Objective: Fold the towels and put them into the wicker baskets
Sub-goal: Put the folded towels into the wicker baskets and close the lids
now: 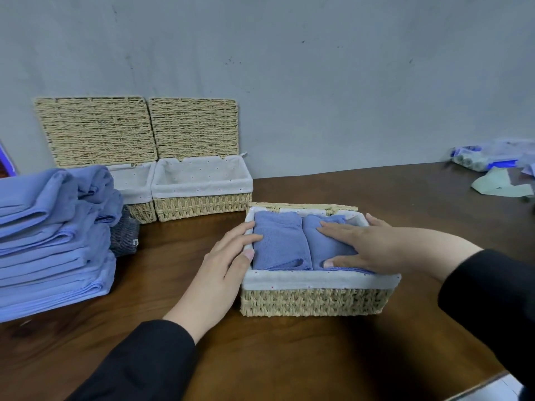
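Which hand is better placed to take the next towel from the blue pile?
Probably the left hand. It rests on the left rim of the near basket, on the side of the stack of towels. The right hand presses the towel in the basket, farther from the stack.

Dark wooden table (289,357) against scuffed grey wall (318,82).

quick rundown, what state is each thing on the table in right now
near wicker basket: open, holds two folded blue towels side by side
two far wicker baskets: lids up
blue towel stack: folded, on table
left hand: on basket's left rim
right hand: flat on right towel
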Demonstrator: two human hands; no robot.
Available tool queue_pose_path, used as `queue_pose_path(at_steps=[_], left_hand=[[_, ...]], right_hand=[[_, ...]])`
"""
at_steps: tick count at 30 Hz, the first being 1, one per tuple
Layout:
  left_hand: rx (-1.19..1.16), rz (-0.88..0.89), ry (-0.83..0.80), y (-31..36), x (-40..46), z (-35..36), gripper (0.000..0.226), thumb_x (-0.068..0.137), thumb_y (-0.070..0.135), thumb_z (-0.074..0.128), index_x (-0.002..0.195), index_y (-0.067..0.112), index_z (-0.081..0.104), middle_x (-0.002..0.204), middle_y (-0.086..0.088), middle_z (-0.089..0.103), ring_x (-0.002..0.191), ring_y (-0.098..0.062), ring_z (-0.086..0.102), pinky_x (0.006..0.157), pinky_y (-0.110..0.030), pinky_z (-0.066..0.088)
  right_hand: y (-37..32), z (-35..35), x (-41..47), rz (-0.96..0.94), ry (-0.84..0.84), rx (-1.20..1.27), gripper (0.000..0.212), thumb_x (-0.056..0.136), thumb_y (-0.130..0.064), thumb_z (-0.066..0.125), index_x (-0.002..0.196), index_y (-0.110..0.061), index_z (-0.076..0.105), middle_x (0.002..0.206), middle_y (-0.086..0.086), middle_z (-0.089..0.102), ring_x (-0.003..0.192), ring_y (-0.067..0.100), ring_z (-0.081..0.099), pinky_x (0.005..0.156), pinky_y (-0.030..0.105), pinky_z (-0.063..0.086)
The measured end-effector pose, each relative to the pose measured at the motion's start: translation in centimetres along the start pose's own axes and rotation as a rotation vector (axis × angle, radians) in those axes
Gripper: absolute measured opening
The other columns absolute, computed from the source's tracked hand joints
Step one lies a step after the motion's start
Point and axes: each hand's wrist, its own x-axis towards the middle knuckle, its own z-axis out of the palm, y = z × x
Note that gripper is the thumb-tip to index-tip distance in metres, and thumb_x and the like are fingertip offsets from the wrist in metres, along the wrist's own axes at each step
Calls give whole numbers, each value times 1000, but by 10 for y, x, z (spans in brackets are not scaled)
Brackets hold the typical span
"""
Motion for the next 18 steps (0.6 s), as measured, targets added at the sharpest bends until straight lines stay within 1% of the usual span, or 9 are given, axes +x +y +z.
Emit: queue_pose_path(at_steps=[2,4,8,10,12,14,16,17,18], left_hand=[[25,-21,-8,4,1,-4,44,93,64,35,126,47,58,146,42,35,140,14,26,123,-49,20],[46,-40,-28,7,2,-7,41,93,68,39,124,49,58,144,44,35,139,16,26,123,-49,21],[52,-65,-39,8,0,-7,44,92,68,35,127,52,56,146,45,32,141,16,23,123,-53,18],[45,-64,-43,8,-1,-7,35,100,59,38,128,51,56,148,44,31,142,14,24,123,-53,17],[34,-64,-38,8,0,-7,29,106,45,40,129,48,57,148,43,33,141,14,24,124,-50,17],[29,-68,-34,10,0,-6,29,106,39,41,128,45,59,147,42,35,139,16,27,123,-39,20],[5,-77,-8,14,1,-6,27,104,36,45,125,44,61,142,40,43,134,18,33,116,-25,26],[-20,-89,24,19,2,-6,26,103,36,47,124,43,62,138,37,49,129,18,39,111,-20,31],[-52,-113,63,23,5,-7,26,103,36,48,124,43,62,133,32,55,122,18,46,104,-15,36]], right_hand=[[15,4,1,-83,56,75,86,72,-94,37,149,-67,9,161,-35,5,156,21,3,127,47,9],[31,3,-2,-146,70,167,86,62,-101,40,140,-77,14,158,-40,12,153,13,18,123,43,23],[38,1,-2,-159,14,127,87,66,-86,47,144,-73,13,136,-58,-3,156,22,-5,126,46,9],[36,3,4,-143,23,89,90,63,-88,48,142,-75,8,130,-63,-7,156,27,-7,125,51,11],[37,5,10,-139,48,35,87,71,-85,52,144,-73,6,133,-62,-6,156,28,-3,125,51,14],[36,5,7,-135,69,24,82,78,-80,56,145,-72,10,139,-57,11,153,23,16,121,45,24],[34,5,-1,-143,147,152,69,79,-77,60,141,-69,32,114,-51,46,118,5,53,100,31,44],[32,6,-3,-152,273,274,55,81,-73,62,133,-64,49,99,-43,59,98,1,62,90,27,49],[31,9,-2,-152,467,424,39,85,-66,63,123,-54,62,96,-32,68,92,2,66,87,28,52]])
